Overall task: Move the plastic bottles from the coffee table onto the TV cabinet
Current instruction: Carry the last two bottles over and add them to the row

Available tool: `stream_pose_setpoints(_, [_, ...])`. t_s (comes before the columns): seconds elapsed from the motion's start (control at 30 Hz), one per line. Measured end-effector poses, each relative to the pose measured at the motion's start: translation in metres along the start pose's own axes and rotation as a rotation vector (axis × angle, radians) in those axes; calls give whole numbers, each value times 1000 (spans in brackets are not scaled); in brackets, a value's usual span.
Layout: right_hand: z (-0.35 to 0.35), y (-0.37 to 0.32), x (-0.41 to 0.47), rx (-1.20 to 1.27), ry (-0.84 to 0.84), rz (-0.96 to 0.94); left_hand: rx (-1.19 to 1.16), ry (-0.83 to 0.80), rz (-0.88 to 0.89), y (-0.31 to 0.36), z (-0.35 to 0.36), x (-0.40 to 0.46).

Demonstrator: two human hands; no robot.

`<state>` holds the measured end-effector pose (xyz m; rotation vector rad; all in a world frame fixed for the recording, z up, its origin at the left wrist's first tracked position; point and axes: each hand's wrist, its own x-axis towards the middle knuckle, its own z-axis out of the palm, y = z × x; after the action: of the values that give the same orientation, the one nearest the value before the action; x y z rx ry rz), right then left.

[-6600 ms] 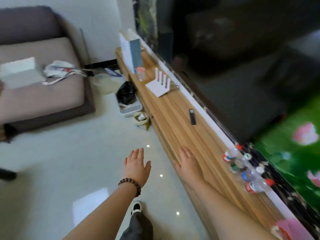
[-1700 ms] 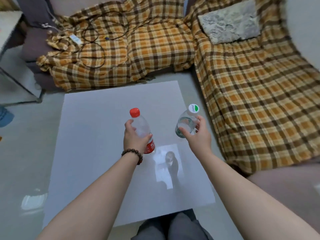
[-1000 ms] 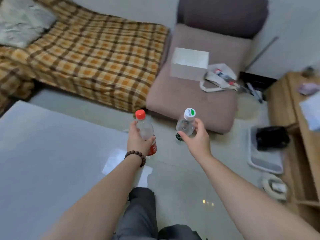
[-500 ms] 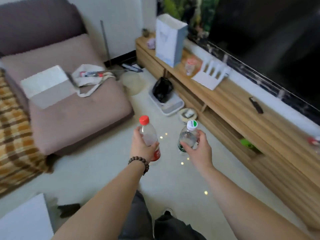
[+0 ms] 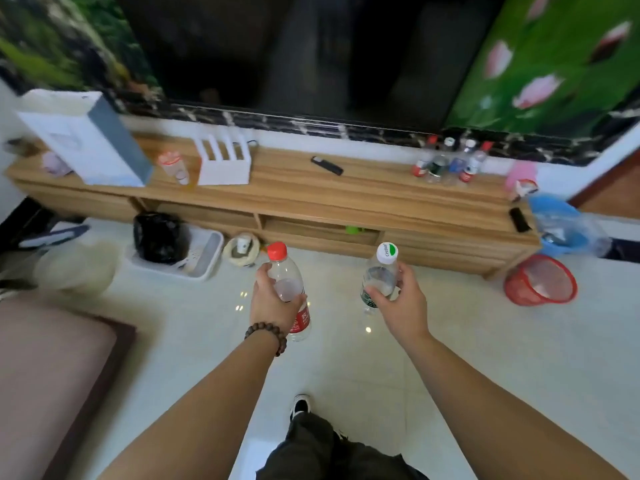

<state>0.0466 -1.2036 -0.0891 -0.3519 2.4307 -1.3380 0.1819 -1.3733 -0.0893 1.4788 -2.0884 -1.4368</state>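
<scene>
Home living room, my view: long wooden TV cabinet [image 5: 311, 192] under big dark TV screen [image 5: 294, 53], remote [image 5: 326, 165] on top, sofa cushion [image 5: 45, 368] at my left, red wastebasket [image 5: 540, 280] on white tiled floor [image 5: 485, 341].

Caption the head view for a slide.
Left hand holds a red-capped bottle, right hand a white-capped bottle, facing the TV cabinet.

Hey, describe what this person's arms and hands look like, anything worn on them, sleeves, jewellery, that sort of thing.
Both forearms are bare, with no sleeves in view. The left hand has a bracelet of dark brown round beads around its wrist. The right hand and its wrist carry nothing: no watch, ring or glove shows on either hand.
</scene>
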Motion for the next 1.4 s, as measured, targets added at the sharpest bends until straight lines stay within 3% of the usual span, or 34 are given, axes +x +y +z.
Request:
stream_pose_setpoints(0.3, [-66, 36, -5, 60, 328, 186, 128, -296, 161, 53, 75, 19])
stream_pose_setpoints(0.63, [-145, 95, 11, 120, 508, 324, 204, -460, 257, 111, 193, 4])
stream_pose_setpoints(1.07, [-348, 178, 152, 174, 483, 248, 146, -362, 257, 226, 398, -13])
stream_pose_setpoints(1.4, [-402, 193, 254, 146, 338, 190, 103, -282, 211, 282, 472, 17])
